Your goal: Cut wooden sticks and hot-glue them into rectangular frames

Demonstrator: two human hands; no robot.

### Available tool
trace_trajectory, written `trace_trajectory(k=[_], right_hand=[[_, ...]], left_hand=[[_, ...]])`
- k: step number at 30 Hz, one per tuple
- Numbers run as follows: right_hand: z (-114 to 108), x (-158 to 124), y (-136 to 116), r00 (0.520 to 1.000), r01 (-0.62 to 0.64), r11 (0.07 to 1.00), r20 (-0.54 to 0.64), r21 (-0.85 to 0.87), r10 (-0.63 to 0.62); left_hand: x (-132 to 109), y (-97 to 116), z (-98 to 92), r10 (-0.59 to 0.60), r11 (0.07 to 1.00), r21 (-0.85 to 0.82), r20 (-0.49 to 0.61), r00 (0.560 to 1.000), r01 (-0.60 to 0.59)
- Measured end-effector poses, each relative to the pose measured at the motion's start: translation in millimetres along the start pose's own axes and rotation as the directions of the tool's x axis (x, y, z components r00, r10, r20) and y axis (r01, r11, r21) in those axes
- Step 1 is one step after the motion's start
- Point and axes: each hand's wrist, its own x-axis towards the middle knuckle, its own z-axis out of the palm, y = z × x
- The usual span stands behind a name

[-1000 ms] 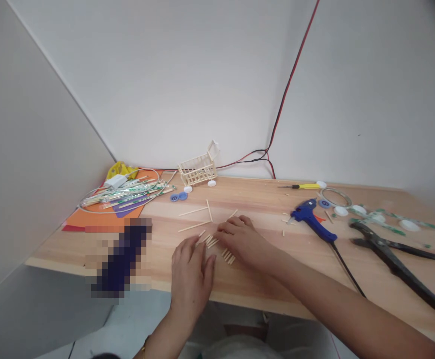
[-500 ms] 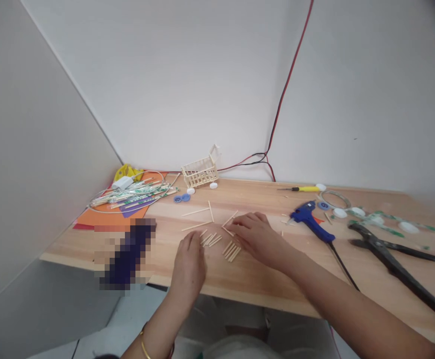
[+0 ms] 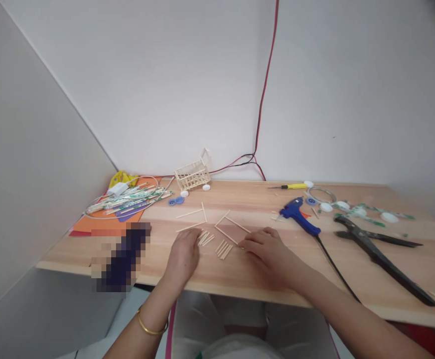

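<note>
Two small clusters of short, pale wooden sticks, a left cluster [image 3: 206,239] and a right cluster [image 3: 224,250], lie on the light wood-grain bench [image 3: 210,274] between the hands, probably grouped so the pieces stay sorted and within reach. Beyond them, longer pale wooden sticks form a three-sided outline [image 3: 226,235], apparently spread flat so its corners line up. The right hand [image 3: 265,249], palm down with fingers slightly bent, rests at that outline's open ends; the left hand [image 3: 183,252], fingers narrowly together, sits beside the left cluster. The fingertips are too small to tell whether either grips a stick. The blue glue gun [image 3: 300,217] lies rightward, likely handy there; a stick-built cart [image 3: 193,174] stands near the wall.
</note>
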Motion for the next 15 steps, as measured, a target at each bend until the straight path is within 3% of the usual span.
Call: trace_trajectory(k=[7,15], right_hand=[[2,22,-17,0.992,0.105,0.992,0.079,-0.075,-0.099],[15,54,-24,0.966,0.247,0.956,0.114,-0.161,-0.231]], left_hand=[[-5,9,-2.5,0.010,0.996,-0.087,0.030,1.000,-0.007],[-8,13,-0.8,-0.009,0.998,-0.064,0.036,0.999,0.012]])
